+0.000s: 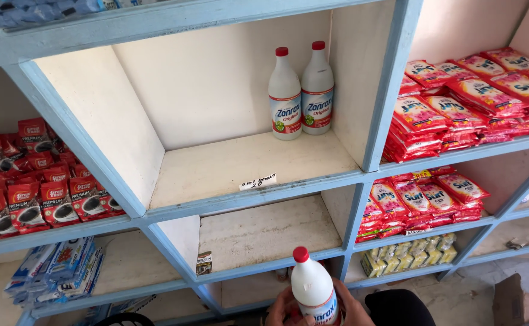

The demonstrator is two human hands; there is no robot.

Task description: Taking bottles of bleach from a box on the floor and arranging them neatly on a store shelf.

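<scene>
Both hands met low at the bottom edge of the view around a white plastic bottle with a red cap. Fingers of the left hand curled round the bottle's left flank, and the fingers of the right hand wrapped its right side and back, so each hand was clenched on the bottle rather than loose. The bottle stood nearly upright between the palms, its cap and shoulders rising clear above the fingertips, its label partly covered, its base out of view below the frame.

Outward from the hands, the bottle was held in front of the lower tiers of a pale blue shelf unit, well below the middle compartment. In that compartment two matching bottles already stood side by side, touching, against the back wall at the right, with most of the board in front of them and to their left bare apart from a small handwritten paper tag at the front lip. By that showing, I judged the stocking of this compartment barely begun: two placed, one in hand, much room left.

Red coffee sachets filled the left bay, red detergent packets the right bays, and a small dark box sat on the shelf below.
</scene>
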